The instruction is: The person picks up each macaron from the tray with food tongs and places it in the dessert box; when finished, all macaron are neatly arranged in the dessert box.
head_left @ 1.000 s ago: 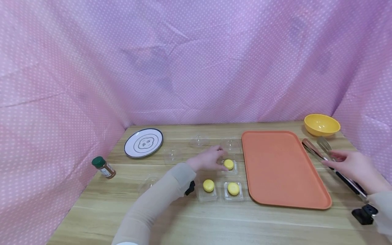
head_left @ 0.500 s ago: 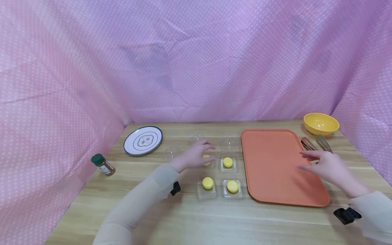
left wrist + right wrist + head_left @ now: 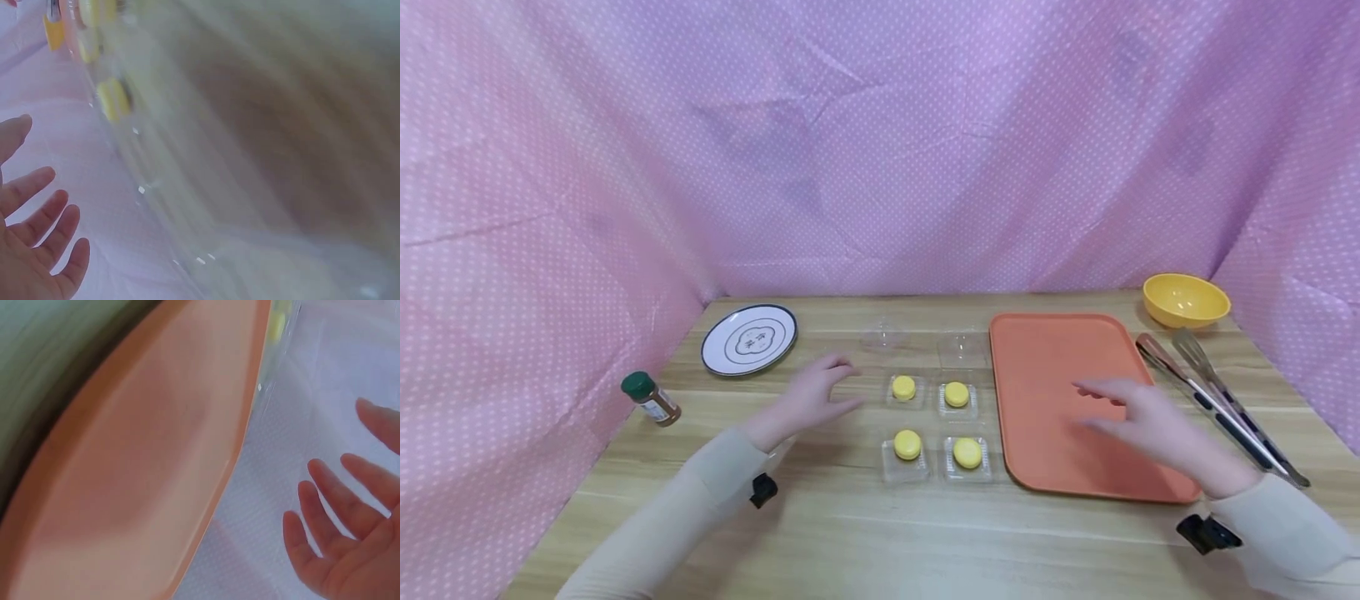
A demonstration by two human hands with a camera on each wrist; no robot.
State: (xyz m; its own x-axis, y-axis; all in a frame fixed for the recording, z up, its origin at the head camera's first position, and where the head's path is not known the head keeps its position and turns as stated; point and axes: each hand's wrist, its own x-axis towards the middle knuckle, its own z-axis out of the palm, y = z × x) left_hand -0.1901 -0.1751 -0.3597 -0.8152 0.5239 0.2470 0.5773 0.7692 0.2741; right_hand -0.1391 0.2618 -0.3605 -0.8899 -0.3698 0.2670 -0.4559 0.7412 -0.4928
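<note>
Several yellow macarons (image 3: 957,394) sit on small clear plastic trays (image 3: 904,472) in the middle of the table. Left of them, my left hand (image 3: 808,396) hovers with fingers and thumb apart, holding nothing; the left wrist view also shows the spread fingers (image 3: 59,234). My right hand (image 3: 1157,421) is over the orange tray (image 3: 1060,367), its fingers loosely extended. Nothing is in the right palm (image 3: 369,569) in the right wrist view. Behind the macarons stand clear plastic lids (image 3: 962,348), while others near my left hand are partly hidden.
Tongs with black grips (image 3: 1240,429) lie right of the orange tray, below a yellow bowl (image 3: 1186,302). On the left are a white plate with a dark rim (image 3: 730,343) and a green-capped spice jar (image 3: 655,402). A pink dotted cloth (image 3: 880,150) encloses the table (image 3: 880,542).
My left hand has moved left, away from the macarons, uncovering the back ones. My right hand has moved left from the tongs to over the orange tray.
</note>
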